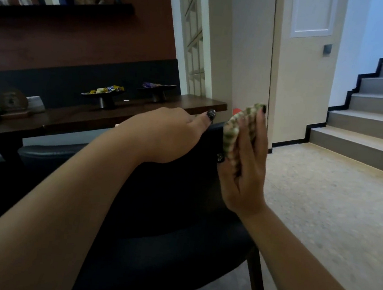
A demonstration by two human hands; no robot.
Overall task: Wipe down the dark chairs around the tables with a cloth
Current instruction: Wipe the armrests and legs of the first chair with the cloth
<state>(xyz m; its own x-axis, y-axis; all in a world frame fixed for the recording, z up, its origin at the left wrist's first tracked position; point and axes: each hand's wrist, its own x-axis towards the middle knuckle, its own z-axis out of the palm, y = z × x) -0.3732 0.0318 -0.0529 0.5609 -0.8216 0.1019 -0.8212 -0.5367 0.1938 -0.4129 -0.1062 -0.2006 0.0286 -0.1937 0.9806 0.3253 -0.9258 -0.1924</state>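
Note:
A dark chair (175, 204) fills the lower middle of the head view, its backrest top running up to the right. My left hand (170, 135) grips the top edge of the backrest, thumb pointing right. My right hand (244, 164) holds a green and cream patterned cloth (236, 128) and presses it against the right end of the backrest. The fingers lie mostly straight over the cloth, with the thumb tucked under it against the chair.
A dark wooden table (90, 116) stands behind the chair with two stands of wrapped sweets (104, 92). A wall shelf (58, 10) hangs above. A cream door (305, 74) and stairs (371, 110) lie to the right, across speckled floor (321, 199).

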